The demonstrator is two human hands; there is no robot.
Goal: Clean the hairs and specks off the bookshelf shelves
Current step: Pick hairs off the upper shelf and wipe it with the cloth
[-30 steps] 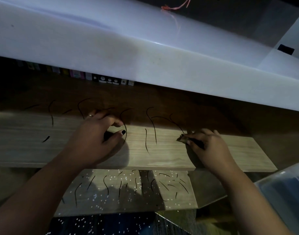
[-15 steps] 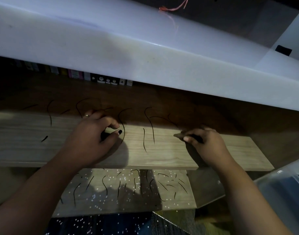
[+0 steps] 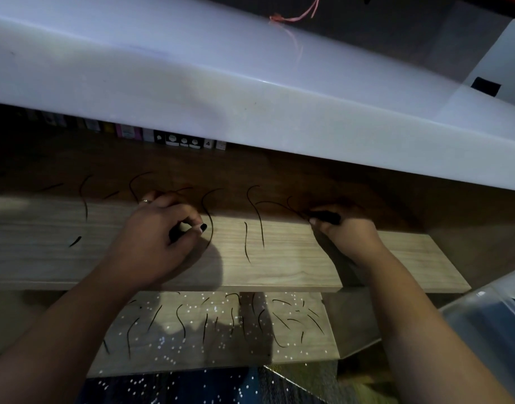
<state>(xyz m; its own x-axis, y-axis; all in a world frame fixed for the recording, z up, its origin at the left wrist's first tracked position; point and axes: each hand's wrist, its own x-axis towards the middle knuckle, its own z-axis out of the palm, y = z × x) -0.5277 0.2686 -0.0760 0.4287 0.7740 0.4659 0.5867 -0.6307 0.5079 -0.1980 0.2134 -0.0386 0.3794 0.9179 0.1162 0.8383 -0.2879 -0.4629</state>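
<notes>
Looming white top (image 3: 250, 91) over shelf (image 3: 308, 266) with hairs (image 3: 246, 243), books (image 3: 174, 138) behind.

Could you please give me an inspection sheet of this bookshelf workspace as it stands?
surface: wooden upper shelf, partly in shadow; lower shelf beneath it.
job's things: long hairs across the upper shelf; more hairs and white specks on the lower shelf.
clutter: clear bin at lower right.
grips: left hand pinches a dark wad; right hand pinches another at the shelf's back; what they are, cannot tell.
cables: nothing seen; only a pink string on the white top.
surroundings: white top overhangs the shelves; row of spines behind.
</notes>
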